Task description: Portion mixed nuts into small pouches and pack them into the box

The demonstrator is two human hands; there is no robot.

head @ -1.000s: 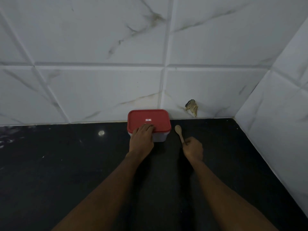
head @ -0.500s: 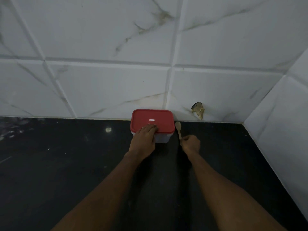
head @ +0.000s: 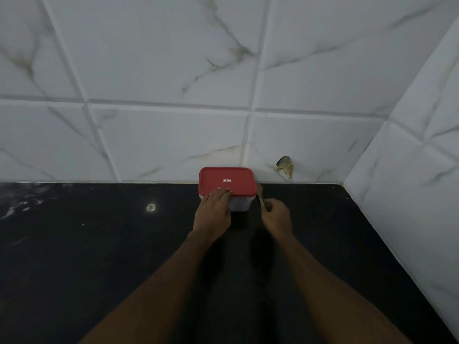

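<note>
Since a second ago the spoon (head: 260,196) has closed in on the box (head: 239,204); its bowl, then clear of the lid (head: 227,181), now sits tight against the box's right side, and the right hand (head: 277,216) has come nearer with it.

Left of the frame is a wide stretch of dark counter (head: 87,244), bare but for pale specks and a round glint of light (head: 150,207). The tiled wall (head: 161,140) bounds it along the back.

The left hand (head: 213,214) lies on the near left edge of the red lid, fingers (head: 221,192) straight and pressed together, flat on top; the thumb cannot be seen. The box, translucent below its lid, stands at centre, its far edge against or just short of the wall. A small white label (head: 226,180) marks the lid; its writing is too small to read.

At right, the right hand pinches the spoon's handle between curled fingers and thumb, the spoon pointing up the frame. A chip (head: 285,167) breaks the tile just above. More bare counter runs on to the side wall (head: 409,194), which closes the corner.
</note>
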